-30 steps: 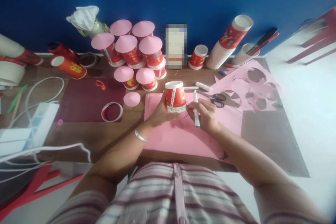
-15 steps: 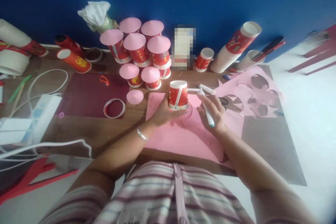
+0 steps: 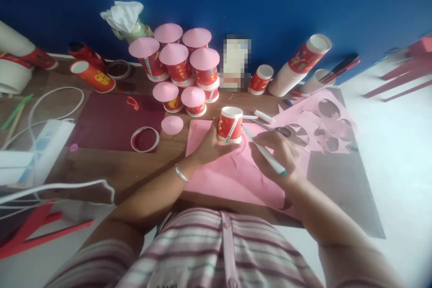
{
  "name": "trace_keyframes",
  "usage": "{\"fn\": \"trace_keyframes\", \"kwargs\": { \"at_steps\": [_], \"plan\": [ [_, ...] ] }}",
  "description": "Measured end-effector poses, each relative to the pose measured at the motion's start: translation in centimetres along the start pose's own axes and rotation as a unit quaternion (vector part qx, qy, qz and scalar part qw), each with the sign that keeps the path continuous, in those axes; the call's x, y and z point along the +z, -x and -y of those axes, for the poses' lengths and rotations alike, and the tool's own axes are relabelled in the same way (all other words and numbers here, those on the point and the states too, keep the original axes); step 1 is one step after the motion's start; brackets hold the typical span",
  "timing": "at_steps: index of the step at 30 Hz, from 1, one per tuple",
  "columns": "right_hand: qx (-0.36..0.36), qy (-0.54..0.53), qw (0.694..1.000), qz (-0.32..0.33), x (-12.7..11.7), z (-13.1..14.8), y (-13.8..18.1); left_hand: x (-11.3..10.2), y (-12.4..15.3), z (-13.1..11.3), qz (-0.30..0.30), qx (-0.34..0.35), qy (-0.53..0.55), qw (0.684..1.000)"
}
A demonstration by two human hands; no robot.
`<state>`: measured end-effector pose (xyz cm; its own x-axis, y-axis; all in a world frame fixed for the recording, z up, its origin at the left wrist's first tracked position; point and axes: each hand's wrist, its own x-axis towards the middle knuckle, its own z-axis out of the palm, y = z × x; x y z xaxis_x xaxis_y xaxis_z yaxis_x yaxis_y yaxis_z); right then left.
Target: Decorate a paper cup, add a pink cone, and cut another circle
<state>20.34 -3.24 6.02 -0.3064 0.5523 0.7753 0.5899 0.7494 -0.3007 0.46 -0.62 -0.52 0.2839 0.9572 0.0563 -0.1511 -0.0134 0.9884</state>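
Observation:
With my left hand [image 3: 212, 145] I grip a red patterned paper cup [image 3: 230, 127] from its left side, low down near the pink sheet. My right hand [image 3: 278, 150] is closed around a white marker [image 3: 268, 155] with a green end, its other end pointing toward the cup. Beneath both hands lies the pink paper sheet [image 3: 216, 180], on which a curved line shows beside the cup. A pair of scissors [image 3: 283, 131] lies just beyond my right hand, partly covered by it. A white cap-like tube [image 3: 264, 117] rests behind the cup.
Several red cups with pink cone tops [image 3: 173, 58] stand at the back left. A small pink cone [image 3: 172, 124] lies in front of them. Pink paper with cut-out holes [image 3: 317, 119] spreads to the right. A power strip [image 3: 50, 144] with white cables is at the left.
My right hand has shifted slightly right and turned the marker, so its tip now points at the cup. The scissors show more. My left hand still holds the cup.

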Motion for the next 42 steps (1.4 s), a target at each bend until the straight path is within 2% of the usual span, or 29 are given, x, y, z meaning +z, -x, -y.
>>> {"fn": "trace_keyframes", "kwargs": {
  "at_steps": [3, 5, 9, 11, 15, 19, 26, 31, 35, 38, 42],
  "plan": [
    [-0.048, -0.004, 0.998, 0.037, 0.6, 0.3, -0.2, 0.1, 0.0, 0.0, -0.01, -0.003, -0.02, 1.0],
    [-0.07, -0.012, 0.997, 0.034, 1.1, 0.4, -0.3, 0.0, 0.0, -0.1, -0.021, -0.007, -0.034, 0.999],
    [-0.089, -0.02, 0.996, 0.014, 1.9, 0.5, 0.0, -0.3, 0.0, -0.5, 0.004, -0.044, 0.043, 0.998],
    [-0.075, -0.014, 0.997, -0.005, 2.0, 0.3, 0.3, -0.5, 0.0, -0.5, 0.027, -0.062, 0.117, 0.991],
    [0.0, -0.008, 1.0, -0.015, 1.9, -0.5, 0.7, -0.8, -0.1, -0.1, 0.06, -0.077, 0.254, 0.962],
    [0.012, -0.004, 1.0, 0.003, 1.9, -0.9, 0.8, -1.1, -0.2, 0.0, 0.092, -0.091, 0.304, 0.944],
    [-0.021, 0.017, 1.0, 0.013, 2.6, -0.9, 1.0, -1.3, -0.1, -0.7, 0.113, -0.115, 0.323, 0.932],
    [-0.073, 0.085, 0.994, 0.019, 2.5, -1.4, 1.5, -0.9, 0.0, -0.8, 0.075, -0.119, 0.326, 0.935],
    [-0.155, 0.167, 0.974, 0.01, 2.5, -1.6, 1.3, -0.4, -0.1, -0.6, 0.047, -0.111, 0.281, 0.952],
    [-0.204, 0.183, 0.962, 0.008, 2.5, -1.4, 0.9, -0.4, -0.1, -0.6, 0.033, -0.117, 0.254, 0.96],
    [-0.219, 0.186, 0.958, 0.005, 2.6, -1.4, 0.8, -0.5, -0.1, -0.5, 0.022, -0.116, 0.254, 0.96]
  ]
}}
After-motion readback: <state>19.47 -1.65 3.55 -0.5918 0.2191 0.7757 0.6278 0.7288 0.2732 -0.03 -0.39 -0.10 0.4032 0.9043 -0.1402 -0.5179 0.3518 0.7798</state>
